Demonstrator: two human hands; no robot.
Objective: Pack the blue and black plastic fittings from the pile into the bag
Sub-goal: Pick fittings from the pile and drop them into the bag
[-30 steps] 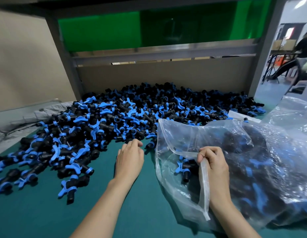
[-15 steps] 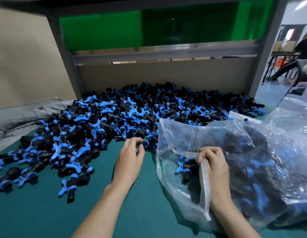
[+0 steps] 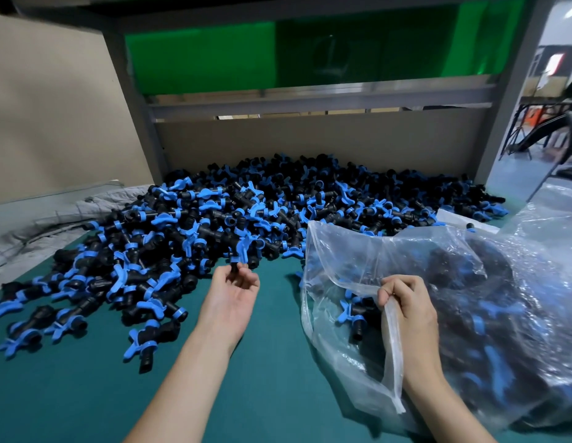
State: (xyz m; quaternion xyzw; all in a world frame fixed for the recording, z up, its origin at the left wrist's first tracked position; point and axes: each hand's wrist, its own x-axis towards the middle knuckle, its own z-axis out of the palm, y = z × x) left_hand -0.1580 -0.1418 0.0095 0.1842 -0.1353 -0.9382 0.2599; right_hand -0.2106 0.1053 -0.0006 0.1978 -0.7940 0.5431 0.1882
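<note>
Closest to me, on the teal mat (image 3: 272, 398), my right hand (image 3: 409, 310) is curled tight round the near rim of the clear plastic bag (image 3: 352, 251), lifting that edge so the mouth gapes towards the pile. Through the plastic I see fittings already inside (image 3: 353, 313), a dark mass with blue flecks filling the bag out to the right.

My left hand (image 3: 230, 298) sits just left of the bag mouth, palm turned up, thumb and fingertips pinching one fitting (image 3: 241, 254) by its black stem – the blue wings stand above my fingers, right at the pile's front edge.

Beyond that the pile (image 3: 278, 203) of blue and black fittings spreads across the mat to the beige backboard (image 3: 310, 139). A grey cloth (image 3: 38, 225) lies bunched at far left – above everything, a green panel (image 3: 214, 59).
</note>
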